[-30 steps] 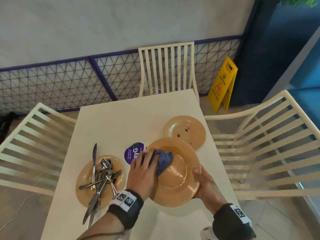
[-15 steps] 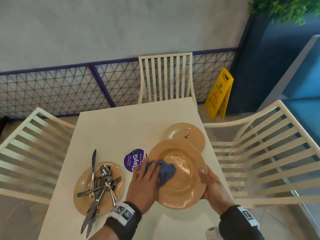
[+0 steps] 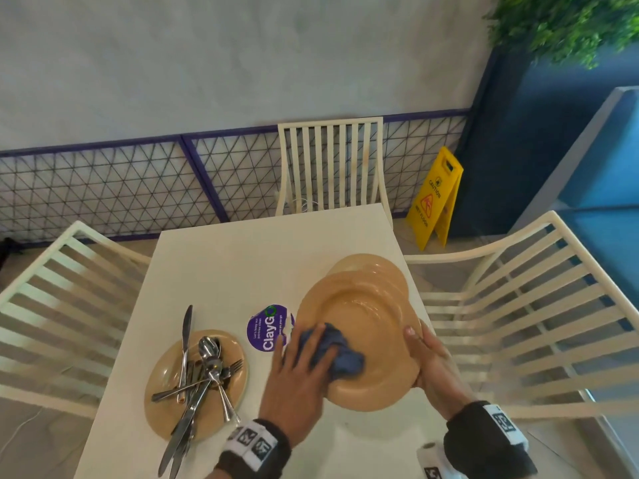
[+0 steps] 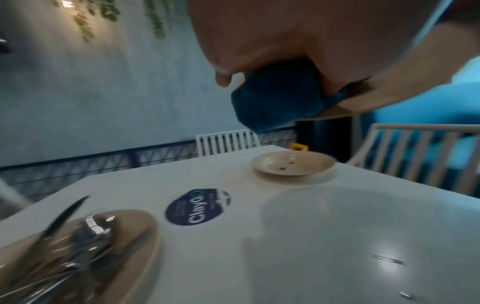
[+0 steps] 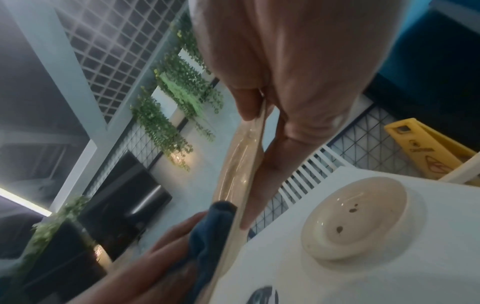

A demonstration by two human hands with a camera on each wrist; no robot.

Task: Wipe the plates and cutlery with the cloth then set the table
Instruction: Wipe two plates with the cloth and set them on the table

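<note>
Since the earlier frame, the cloth [image 3: 333, 354] has slid from the plate's centre to its near-left rim. Left hand [image 3: 297, 371] presses it there, fingers spread; right hand [image 3: 428, 357] pinches the raised plate [image 3: 366, 319] at its right edge. Wiping of this plate looks nearly complete. A spotted plate [image 4: 293, 164] and a plate bearing cutlery [image 3: 200, 371] await on the surface [image 3: 224, 271]. Nothing obstructs.

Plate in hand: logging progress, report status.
Right hand grips held plate. Left hand presses blue cloth on it. Spotted plate, cutlery unwiped.
</note>
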